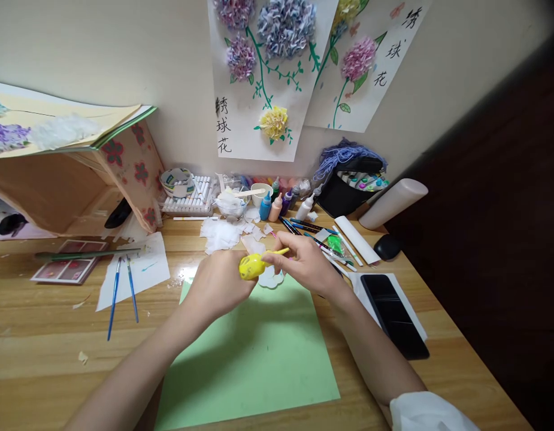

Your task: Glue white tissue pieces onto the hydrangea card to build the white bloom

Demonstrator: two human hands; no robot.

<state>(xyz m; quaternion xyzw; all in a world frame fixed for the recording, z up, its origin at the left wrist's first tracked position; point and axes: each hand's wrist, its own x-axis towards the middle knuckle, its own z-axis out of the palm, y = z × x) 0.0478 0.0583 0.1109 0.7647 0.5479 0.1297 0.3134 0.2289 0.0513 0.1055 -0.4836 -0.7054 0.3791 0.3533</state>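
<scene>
A small yellow squeeze bottle [252, 267] lies tilted above the far end of a green sheet of paper [259, 359], its thin tip pointing right. My left hand [220, 281] is closed around the bottle's body. With thumb and fingers, my right hand [306, 260] pinches the bottle at its tip end. Just beneath the bottle, a white scalloped palette [271, 278] shows in part. Torn white tissue pieces [223, 233] are spread beyond my left hand.
Several paint bottles [275, 206] stand along the wall, beside a glass bowl [232, 205] of tissue. Two blue brushes [114, 299] rest on white paper at left. A black phone [396, 314] lies at right, near scattered pens [312, 226] and a black pouch [344, 188].
</scene>
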